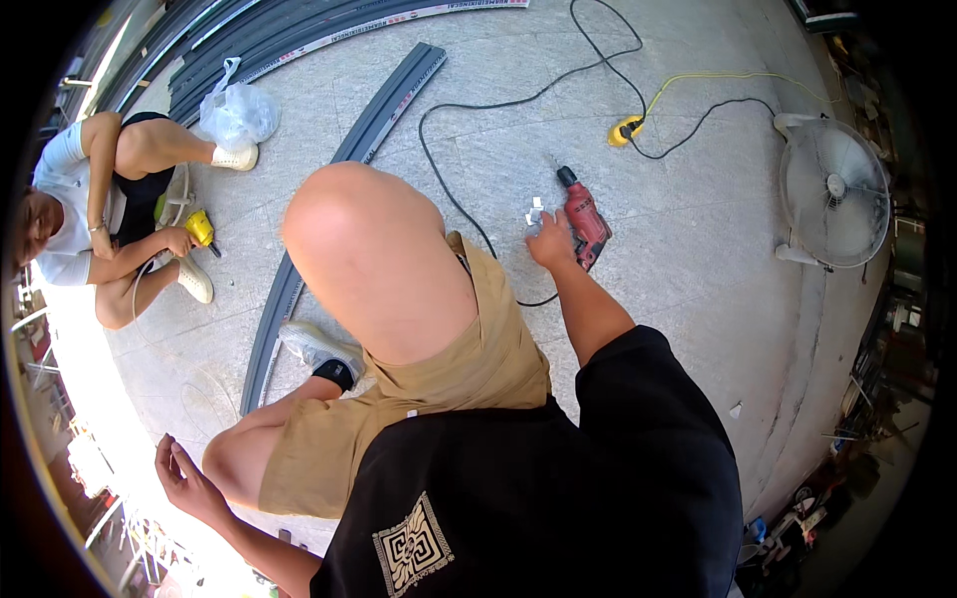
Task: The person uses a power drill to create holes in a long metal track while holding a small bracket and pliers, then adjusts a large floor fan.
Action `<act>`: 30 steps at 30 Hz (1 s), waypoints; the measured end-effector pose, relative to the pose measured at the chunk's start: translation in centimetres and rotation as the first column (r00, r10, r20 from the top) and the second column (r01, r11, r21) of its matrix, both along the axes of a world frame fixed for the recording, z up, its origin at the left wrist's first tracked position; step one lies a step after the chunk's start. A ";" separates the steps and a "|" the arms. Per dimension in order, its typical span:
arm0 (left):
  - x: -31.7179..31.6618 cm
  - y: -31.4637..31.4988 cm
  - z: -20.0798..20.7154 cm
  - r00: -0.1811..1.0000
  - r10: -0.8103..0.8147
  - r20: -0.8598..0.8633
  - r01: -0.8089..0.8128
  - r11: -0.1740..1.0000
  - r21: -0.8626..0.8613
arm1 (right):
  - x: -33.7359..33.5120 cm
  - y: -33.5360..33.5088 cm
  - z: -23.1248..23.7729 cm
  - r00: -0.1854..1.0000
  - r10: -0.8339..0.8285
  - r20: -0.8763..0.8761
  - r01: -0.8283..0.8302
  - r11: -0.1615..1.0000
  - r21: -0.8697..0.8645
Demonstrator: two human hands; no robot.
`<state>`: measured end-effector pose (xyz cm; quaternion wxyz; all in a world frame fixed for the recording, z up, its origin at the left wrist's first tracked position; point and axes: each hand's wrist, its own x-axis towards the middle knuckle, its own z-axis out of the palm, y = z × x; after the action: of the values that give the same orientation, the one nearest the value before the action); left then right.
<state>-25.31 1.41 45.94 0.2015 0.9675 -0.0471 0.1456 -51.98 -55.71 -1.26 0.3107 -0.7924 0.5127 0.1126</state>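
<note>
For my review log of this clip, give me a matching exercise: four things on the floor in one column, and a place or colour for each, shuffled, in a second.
Things:
1. red drill
2. fan
3. plastic bag
4. yellow drill

Places or colours:
A. clear, by the stacked grey profiles at top left
B. held by the seated co-worker at far left
C. white, lying at the right edge
D. on the floor beside the right hand

Pairs: 1-D, 2-C, 3-A, 4-B
</note>
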 end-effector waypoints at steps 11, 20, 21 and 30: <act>1.0 -0.5 -2.4 0.981 -0.163 -0.102 0.160 0.986 -0.039 | 1.4 -4.3 0.0 0.840 0.483 -0.246 -0.488 0.872 0.046; 9.4 -7.5 -2.1 0.903 -0.399 -0.162 0.371 0.912 -0.177 | 5.8 -6.5 6.9 0.918 0.285 0.277 -0.180 0.920 -0.348; 10.0 -8.3 -1.7 0.876 -0.451 -0.171 0.420 0.887 -0.189 | 8.7 -6.5 10.4 0.888 0.185 0.421 -0.088 0.967 -0.238; 15.0 -16.5 -4.0 0.590 -0.770 -0.243 0.484 0.578 -0.657 | 25.9 4.6 42.8 0.086 0.720 0.688 -0.098 0.694 -0.714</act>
<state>-10.35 -15.14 41.93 0.5015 0.7866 -0.3050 -0.1915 -26.12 -51.10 41.55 0.2903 -0.8473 -0.0404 -0.4429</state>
